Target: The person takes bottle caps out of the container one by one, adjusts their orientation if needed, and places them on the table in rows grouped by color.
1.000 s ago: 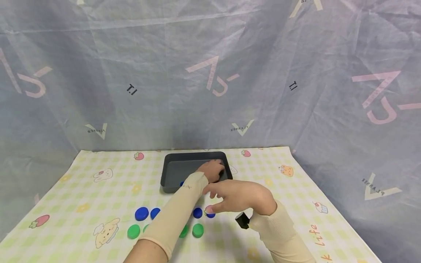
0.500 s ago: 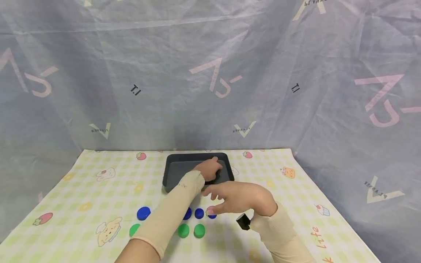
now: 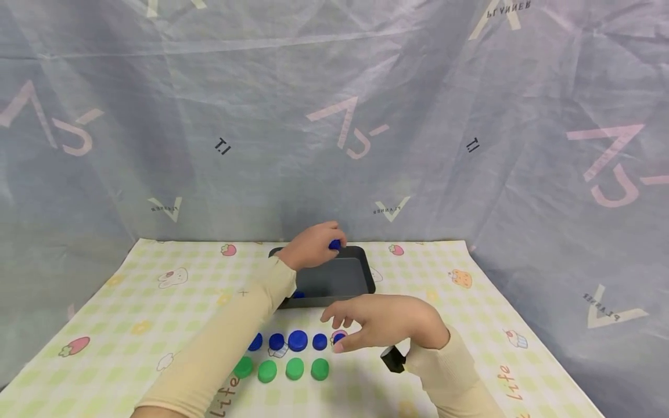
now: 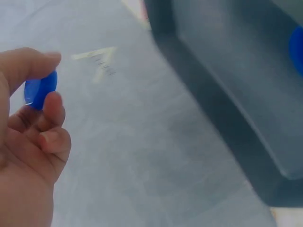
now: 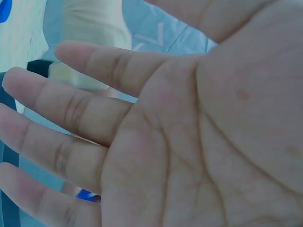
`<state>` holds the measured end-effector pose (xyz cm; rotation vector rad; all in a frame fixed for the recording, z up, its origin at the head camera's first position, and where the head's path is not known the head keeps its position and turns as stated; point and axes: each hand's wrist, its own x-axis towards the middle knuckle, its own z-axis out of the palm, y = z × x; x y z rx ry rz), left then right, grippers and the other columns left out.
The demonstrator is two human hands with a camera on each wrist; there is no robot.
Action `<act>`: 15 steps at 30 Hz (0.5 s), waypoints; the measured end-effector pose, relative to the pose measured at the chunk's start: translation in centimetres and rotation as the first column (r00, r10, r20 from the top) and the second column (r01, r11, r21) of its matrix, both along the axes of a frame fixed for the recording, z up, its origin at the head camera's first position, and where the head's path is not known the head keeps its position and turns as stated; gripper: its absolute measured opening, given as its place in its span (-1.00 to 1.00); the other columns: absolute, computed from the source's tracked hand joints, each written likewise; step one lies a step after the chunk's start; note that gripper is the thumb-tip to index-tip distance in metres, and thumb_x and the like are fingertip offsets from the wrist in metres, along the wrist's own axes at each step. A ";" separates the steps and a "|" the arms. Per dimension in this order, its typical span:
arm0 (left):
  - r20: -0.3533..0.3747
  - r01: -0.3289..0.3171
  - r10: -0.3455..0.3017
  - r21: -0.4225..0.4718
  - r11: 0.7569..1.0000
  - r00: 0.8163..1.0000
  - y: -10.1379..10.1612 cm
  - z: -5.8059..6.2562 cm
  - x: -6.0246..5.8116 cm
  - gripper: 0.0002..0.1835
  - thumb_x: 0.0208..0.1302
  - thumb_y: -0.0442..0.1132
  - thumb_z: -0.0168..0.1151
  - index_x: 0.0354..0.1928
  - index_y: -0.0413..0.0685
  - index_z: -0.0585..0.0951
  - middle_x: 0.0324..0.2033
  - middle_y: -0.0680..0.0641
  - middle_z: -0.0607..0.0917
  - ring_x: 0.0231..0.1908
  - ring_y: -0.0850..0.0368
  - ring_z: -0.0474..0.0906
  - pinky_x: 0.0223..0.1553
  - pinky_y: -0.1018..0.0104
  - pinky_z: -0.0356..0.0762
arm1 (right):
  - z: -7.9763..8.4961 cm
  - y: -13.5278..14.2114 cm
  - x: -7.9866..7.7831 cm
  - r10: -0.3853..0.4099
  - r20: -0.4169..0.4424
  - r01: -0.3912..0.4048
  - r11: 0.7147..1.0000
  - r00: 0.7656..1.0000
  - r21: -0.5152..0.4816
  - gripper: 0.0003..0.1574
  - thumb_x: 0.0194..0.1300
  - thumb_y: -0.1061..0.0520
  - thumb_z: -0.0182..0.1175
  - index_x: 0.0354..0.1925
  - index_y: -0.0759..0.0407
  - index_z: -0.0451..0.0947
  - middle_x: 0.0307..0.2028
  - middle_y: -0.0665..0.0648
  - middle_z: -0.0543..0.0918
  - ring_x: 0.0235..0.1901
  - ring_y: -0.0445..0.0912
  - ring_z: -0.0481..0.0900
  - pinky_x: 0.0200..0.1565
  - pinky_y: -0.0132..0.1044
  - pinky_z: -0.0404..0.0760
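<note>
My left hand (image 3: pixel 312 245) is raised over the back of the dark grey tray (image 3: pixel 369 277), pinching a blue bottle cap (image 3: pixel 334 245) between thumb and fingers. The left wrist view shows this cap (image 4: pixel 40 90) side-on, thumb above and fingertips below. Another blue cap (image 3: pixel 298 295) lies inside the tray near its front left. In front of the tray, my right hand (image 3: pixel 389 319) hovers with its fingers spread and nothing in its palm. Its thumb tip overlaps a small blue cap (image 3: pixel 340 336) in the head view.
A row of blue caps (image 3: pixel 298 341) lies on the checked tablecloth (image 3: pixel 460 331), with a row of green caps (image 3: pixel 295 368) nearer me. My left sleeve covers the left ends of both rows. A grey curtain (image 3: pixel 272 116) hangs behind the table.
My left hand has risen out of the tray and shifted left and back, and a blue cap now shows in its fingers. My right hand has hardly moved.
</note>
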<state>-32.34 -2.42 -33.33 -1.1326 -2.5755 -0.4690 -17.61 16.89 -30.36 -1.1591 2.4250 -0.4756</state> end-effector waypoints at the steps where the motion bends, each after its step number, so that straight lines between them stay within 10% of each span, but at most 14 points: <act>1: -0.005 0.008 -0.008 0.022 1.000 1.000 -0.4 0.4 0.5 -0.80 0.34 -0.39 0.22 -0.14 0.09 0.68 -0.22 0.10 0.55 -0.32 0.22 0.46 -0.19 0.30 0.52 | 0.0 0.0 0.0 -0.003 0.001 0.003 1.000 1.000 0.001 -0.48 0.38 -0.20 0.23 0.24 -0.16 0.44 0.00 -0.25 0.57 0.08 -0.23 0.54 0.08 -0.31 0.51; 15: -0.151 0.115 -0.073 0.296 0.948 0.986 -5.9 1.5 8.6 -0.71 0.27 -0.51 0.27 -0.13 0.03 0.74 -0.21 0.12 0.63 -0.34 0.31 0.52 -0.29 0.38 0.56 | 0.6 0.5 0.0 -0.018 -0.010 0.018 0.999 1.000 -0.038 -0.49 0.38 -0.24 0.21 0.22 -0.19 0.45 0.00 -0.23 0.58 0.06 -0.29 0.53 0.06 -0.28 0.52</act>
